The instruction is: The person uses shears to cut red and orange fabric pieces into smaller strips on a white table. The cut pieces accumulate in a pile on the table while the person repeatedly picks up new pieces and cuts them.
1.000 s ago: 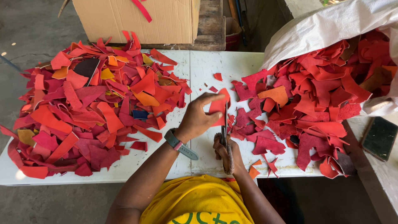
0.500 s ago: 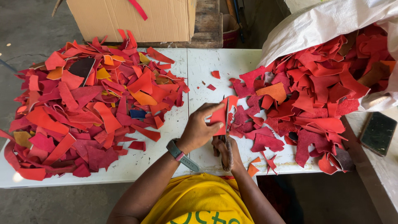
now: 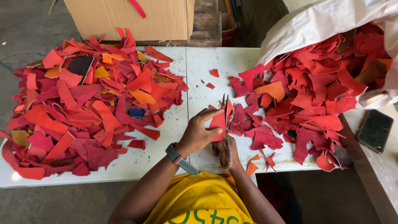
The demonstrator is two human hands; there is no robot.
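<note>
We see the left hand [image 3: 198, 135] with its fingers [image 3: 212, 113] clamped on a red scrap [image 3: 218, 121] above the near edge of the white worktop [image 3: 207, 70]. The right hand [image 3: 227, 151], just beside it, grips scissors [image 3: 225, 112] whose blades stand against the scrap's right edge. A white sack [image 3: 327, 23] lies open at right, spilling red and orange scraps [image 3: 306, 95]. A second heap [image 3: 83, 103] covers the left of the worktop, below a cardboard box [image 3: 128, 16].
</note>
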